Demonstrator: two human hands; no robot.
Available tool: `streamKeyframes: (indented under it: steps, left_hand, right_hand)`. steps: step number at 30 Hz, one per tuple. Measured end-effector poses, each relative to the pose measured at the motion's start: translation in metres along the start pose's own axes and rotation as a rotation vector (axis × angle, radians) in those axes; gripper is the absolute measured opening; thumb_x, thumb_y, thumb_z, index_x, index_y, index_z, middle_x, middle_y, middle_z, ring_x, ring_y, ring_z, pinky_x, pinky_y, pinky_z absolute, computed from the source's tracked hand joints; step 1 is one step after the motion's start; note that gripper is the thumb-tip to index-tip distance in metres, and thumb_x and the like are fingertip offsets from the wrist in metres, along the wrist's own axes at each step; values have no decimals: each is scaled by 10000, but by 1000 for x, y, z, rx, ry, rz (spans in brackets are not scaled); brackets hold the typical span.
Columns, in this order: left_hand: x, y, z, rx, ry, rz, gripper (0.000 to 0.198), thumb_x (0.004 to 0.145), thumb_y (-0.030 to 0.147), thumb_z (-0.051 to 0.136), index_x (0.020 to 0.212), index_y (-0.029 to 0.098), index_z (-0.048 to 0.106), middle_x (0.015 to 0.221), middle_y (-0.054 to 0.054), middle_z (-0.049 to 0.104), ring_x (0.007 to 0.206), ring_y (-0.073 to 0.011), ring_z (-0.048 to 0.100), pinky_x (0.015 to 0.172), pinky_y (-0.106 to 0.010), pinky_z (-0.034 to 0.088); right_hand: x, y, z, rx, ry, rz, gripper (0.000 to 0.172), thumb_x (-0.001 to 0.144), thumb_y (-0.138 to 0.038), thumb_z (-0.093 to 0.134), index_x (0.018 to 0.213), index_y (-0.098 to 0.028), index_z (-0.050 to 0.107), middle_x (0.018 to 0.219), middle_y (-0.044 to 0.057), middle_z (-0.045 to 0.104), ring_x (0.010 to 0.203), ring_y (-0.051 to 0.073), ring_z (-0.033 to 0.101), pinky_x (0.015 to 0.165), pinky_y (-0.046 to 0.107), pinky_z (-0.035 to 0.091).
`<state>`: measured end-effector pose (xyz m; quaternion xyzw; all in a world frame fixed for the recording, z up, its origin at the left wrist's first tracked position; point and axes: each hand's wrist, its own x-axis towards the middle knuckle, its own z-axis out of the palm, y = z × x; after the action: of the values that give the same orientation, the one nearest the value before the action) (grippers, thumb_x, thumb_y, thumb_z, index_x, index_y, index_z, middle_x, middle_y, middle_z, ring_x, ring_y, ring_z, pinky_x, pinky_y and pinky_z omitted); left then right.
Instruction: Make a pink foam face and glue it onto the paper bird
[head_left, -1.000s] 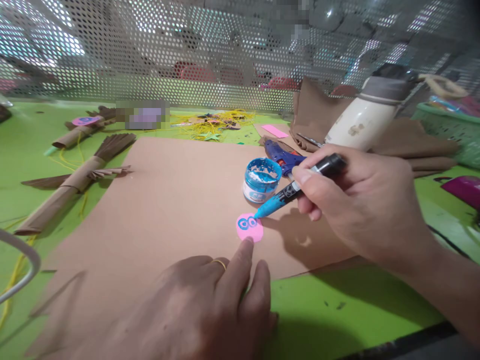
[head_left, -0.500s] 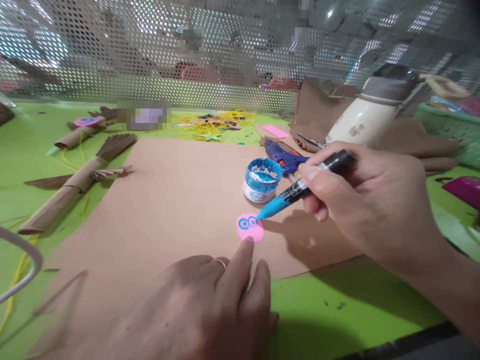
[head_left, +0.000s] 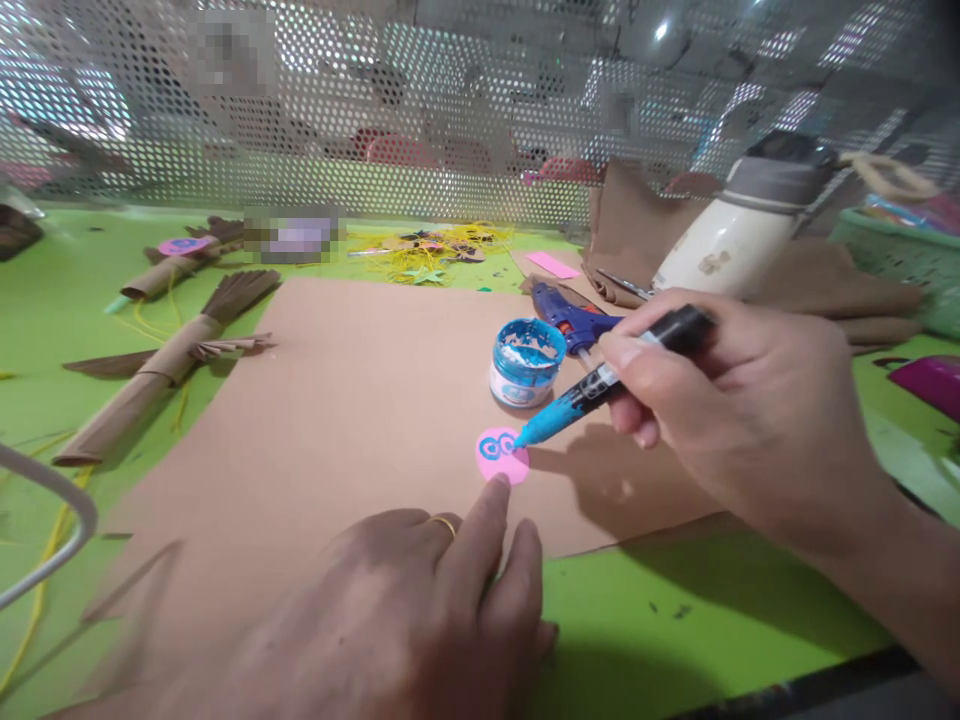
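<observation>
My right hand (head_left: 720, 390) grips a black marker pen (head_left: 600, 378), its lower end coated in bright blue. The pen slants down to the left, and its blue tip meets the right side of a small pink paper disc (head_left: 504, 468). Two blue rings side by side, like eyes, mark the upper half of the disc. With its index finger stretched out, my left hand (head_left: 420, 610) presses the disc's lower edge; its other fingers lie apart. Beneath is a large brown paper sheet (head_left: 360, 400). An uncapped jar of blue paint (head_left: 521, 385) stands just behind the disc.
A blue glue gun (head_left: 566, 315) lies behind the jar. At the right stand a cream bottle (head_left: 731, 240) and green basket (head_left: 877, 275), beside folded brown paper (head_left: 630, 215). Rolled-paper figures (head_left: 142, 400) lie left, near a white cable (head_left: 82, 500). A perforated metal screen (head_left: 465, 110) closes the back.
The view has shifted slightly. The pen tip stays at the right-hand ring, with only a tiny movement, and my left finger keeps its place on the disc.
</observation>
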<state>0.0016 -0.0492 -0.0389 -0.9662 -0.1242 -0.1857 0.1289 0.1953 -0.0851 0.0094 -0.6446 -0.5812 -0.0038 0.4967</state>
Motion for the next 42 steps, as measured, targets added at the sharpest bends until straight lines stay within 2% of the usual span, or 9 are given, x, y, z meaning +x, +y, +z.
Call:
streamKeyframes:
  steps: [8, 10, 13, 16, 19, 24, 27, 35, 42]
  left_hand:
    - [-5, 3, -5, 83, 25, 8, 239, 896, 293, 376, 931, 170, 577, 964, -82, 654, 518, -193, 541, 435, -358, 417]
    - [-3, 1, -11, 71, -10, 94, 209, 887, 298, 402, 858, 175, 569, 917, -64, 646, 490, -166, 516, 410, -331, 390]
    - [2, -2, -22, 67, -83, 135, 173, 872, 280, 455, 768, 170, 540, 870, -62, 632, 528, -150, 530, 433, -302, 403]
    - [5, -4, -29, 56, -97, 123, 160, 870, 264, 467, 758, 166, 525, 821, -57, 618, 546, -146, 528, 445, -286, 409]
    - [4, -3, -30, 55, -104, 117, 133, 870, 254, 474, 791, 162, 529, 807, -46, 605, 571, -156, 537, 467, -292, 433]
    - [5, -6, -27, 87, -162, 144, 112, 853, 271, 514, 814, 167, 527, 797, -23, 584, 602, -169, 552, 483, -307, 459]
    - [7, -9, -29, 48, -187, 204, 135, 849, 294, 533, 808, 166, 514, 780, -21, 575, 649, -171, 571, 487, -281, 456]
    - [6, -7, -37, 38, -164, 155, 117, 839, 269, 545, 809, 158, 520, 786, -43, 585, 712, -192, 599, 546, -276, 487]
    - [5, -4, -36, 57, -171, 125, 129, 840, 279, 540, 841, 150, 539, 802, -32, 598, 604, -160, 571, 501, -282, 479]
  right_hand:
    - [-2, 1, -3, 397, 65, 71, 82, 824, -222, 559, 758, -191, 596, 569, -31, 559, 487, 119, 541, 487, 290, 442]
    - [-2, 0, -3, 446, 65, 83, 60, 823, -230, 566, 811, -193, 613, 609, -18, 583, 513, 126, 556, 499, 293, 449]
    - [-1, 0, -5, 473, 33, 88, 89, 832, -252, 559, 874, -201, 618, 593, -19, 588, 533, 128, 564, 521, 286, 462]
    - [3, 2, -5, 408, 64, 65, 90, 833, -276, 558, 831, -206, 616, 555, -30, 571, 513, 114, 542, 517, 269, 456]
    - [9, 3, -6, 341, 106, 104, 107, 822, -289, 573, 763, -203, 597, 528, -40, 550, 479, 94, 504, 480, 246, 428]
    - [16, 5, -9, 510, 186, 61, 101, 820, -294, 575, 770, -210, 602, 520, -37, 538, 481, 110, 499, 458, 259, 401]
    - [19, 11, -11, 501, 213, 62, 109, 823, -320, 568, 796, -217, 590, 534, -39, 539, 490, 114, 495, 480, 267, 412]
    - [36, 7, -5, 318, -13, 152, 175, 809, -347, 562, 762, -179, 561, 521, -40, 543, 465, 98, 489, 472, 238, 415]
    - [47, 20, 17, 247, -253, 172, 178, 760, -326, 592, 748, -151, 624, 530, -21, 572, 483, 112, 520, 476, 246, 445]
